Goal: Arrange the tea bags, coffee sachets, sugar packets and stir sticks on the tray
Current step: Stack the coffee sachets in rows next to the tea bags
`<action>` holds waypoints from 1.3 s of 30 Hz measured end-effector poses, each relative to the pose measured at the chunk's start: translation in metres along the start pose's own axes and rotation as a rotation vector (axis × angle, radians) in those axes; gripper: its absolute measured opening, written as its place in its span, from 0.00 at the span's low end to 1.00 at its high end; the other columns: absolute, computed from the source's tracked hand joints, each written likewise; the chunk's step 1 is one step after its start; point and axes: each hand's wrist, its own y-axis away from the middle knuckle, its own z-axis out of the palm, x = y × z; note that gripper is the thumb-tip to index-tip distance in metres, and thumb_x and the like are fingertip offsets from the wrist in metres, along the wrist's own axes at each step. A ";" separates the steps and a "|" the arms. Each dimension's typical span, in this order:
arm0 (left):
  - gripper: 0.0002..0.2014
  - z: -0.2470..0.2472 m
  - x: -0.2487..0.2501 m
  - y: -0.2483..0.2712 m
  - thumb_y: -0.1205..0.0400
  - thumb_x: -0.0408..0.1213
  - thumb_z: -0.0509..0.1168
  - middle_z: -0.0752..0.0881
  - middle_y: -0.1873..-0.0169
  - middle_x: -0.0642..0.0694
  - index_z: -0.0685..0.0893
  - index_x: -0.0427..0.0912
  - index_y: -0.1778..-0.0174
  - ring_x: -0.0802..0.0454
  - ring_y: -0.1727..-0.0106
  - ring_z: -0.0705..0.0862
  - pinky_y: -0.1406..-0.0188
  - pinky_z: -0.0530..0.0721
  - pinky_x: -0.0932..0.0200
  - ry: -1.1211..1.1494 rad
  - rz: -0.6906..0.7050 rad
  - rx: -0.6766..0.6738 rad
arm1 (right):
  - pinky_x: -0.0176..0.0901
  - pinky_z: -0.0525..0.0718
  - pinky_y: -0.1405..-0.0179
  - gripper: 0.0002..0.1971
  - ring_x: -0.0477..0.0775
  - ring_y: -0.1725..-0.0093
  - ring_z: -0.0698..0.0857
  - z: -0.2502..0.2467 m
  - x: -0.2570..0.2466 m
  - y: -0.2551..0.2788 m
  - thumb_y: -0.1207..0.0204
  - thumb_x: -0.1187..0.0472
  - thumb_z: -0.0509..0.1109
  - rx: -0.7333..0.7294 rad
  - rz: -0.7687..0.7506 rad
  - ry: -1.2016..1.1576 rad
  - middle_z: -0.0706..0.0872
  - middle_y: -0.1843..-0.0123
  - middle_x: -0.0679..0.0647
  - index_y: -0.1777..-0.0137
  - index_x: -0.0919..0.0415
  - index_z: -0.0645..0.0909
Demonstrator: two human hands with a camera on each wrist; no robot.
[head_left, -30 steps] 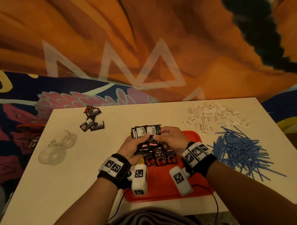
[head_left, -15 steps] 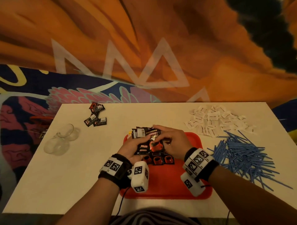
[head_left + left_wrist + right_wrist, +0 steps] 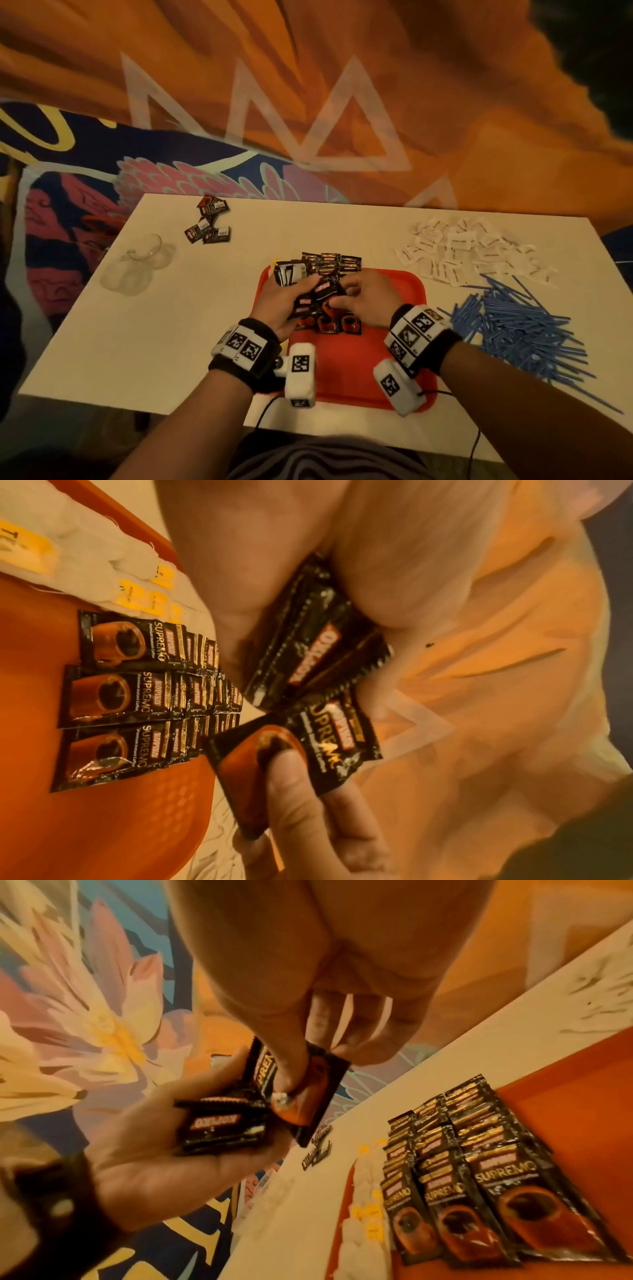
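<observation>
A small bundle of coffee sachets (image 3: 224, 1125) is held in the left hand (image 3: 284, 305) above the tray (image 3: 346, 370) at frame centre; one sachet (image 3: 294, 753) is pinched by the right hand's (image 3: 366, 301) fingers (image 3: 294, 799). Light, slick, crinkly foil (likely slippery) is probably best taken by a flat end.

Three rows of coffee sachets (image 3: 116, 696) are lying on one red tray (image 3: 346, 370) — each row's count is unclear. One tea-bag row (image 3: 365, 1185), one sugar-packet heap (image 3: 469, 253), one stir-stick pile (image 3: 520, 325) — uncountable.
</observation>
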 end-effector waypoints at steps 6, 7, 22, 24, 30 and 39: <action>0.14 -0.003 -0.017 -0.002 0.21 0.18 0.67 0.90 0.45 0.32 0.85 0.35 0.42 0.33 0.42 0.88 0.42 0.87 0.37 -0.123 0.038 0.116 | 0.40 0.78 0.67 0.04 0.42 0.70 0.82 0.012 0.014 0.000 0.31 0.58 0.82 -0.099 -0.017 -0.028 0.88 0.68 0.48 0.63 0.54 0.90; 0.14 -0.004 -0.018 -0.002 0.20 0.18 0.66 0.89 0.45 0.33 0.85 0.36 0.42 0.33 0.42 0.88 0.41 0.87 0.36 -0.130 0.039 0.127 | 0.37 0.76 0.68 0.05 0.39 0.72 0.80 0.016 0.015 -0.001 0.31 0.58 0.82 -0.099 -0.010 -0.028 0.86 0.70 0.45 0.64 0.52 0.89; 0.08 -0.119 -0.013 0.007 0.22 0.37 0.67 0.83 0.66 0.40 0.81 0.35 0.53 0.48 0.68 0.84 0.67 0.87 0.58 0.133 -0.263 0.132 | 0.31 0.73 0.61 0.09 0.44 0.55 0.80 0.093 0.050 -0.025 0.23 0.57 0.74 0.040 0.405 0.089 0.83 0.53 0.47 0.46 0.60 0.85; 0.10 -0.132 -0.013 0.007 0.24 0.36 0.69 0.85 0.66 0.39 0.82 0.34 0.52 0.48 0.69 0.86 0.68 0.88 0.58 0.129 -0.290 0.177 | 0.28 0.71 0.66 0.08 0.38 0.60 0.77 0.108 0.054 -0.031 0.24 0.57 0.75 0.056 0.459 0.079 0.83 0.49 0.47 0.48 0.56 0.83; 0.08 -0.165 -0.010 0.012 0.19 0.35 0.67 0.85 0.65 0.39 0.82 0.34 0.49 0.47 0.70 0.85 0.70 0.88 0.57 0.119 -0.320 0.193 | 0.27 0.67 0.74 0.07 0.38 0.61 0.76 0.142 0.061 -0.055 0.27 0.55 0.77 0.109 0.568 0.021 0.83 0.50 0.47 0.54 0.54 0.82; 0.10 -0.189 -0.005 0.017 0.22 0.35 0.69 0.84 0.64 0.38 0.81 0.35 0.49 0.46 0.68 0.85 0.66 0.90 0.55 0.155 -0.322 0.189 | 0.33 0.73 0.73 0.08 0.43 0.64 0.79 0.154 0.059 -0.070 0.27 0.57 0.78 0.249 0.648 0.007 0.82 0.58 0.48 0.58 0.55 0.80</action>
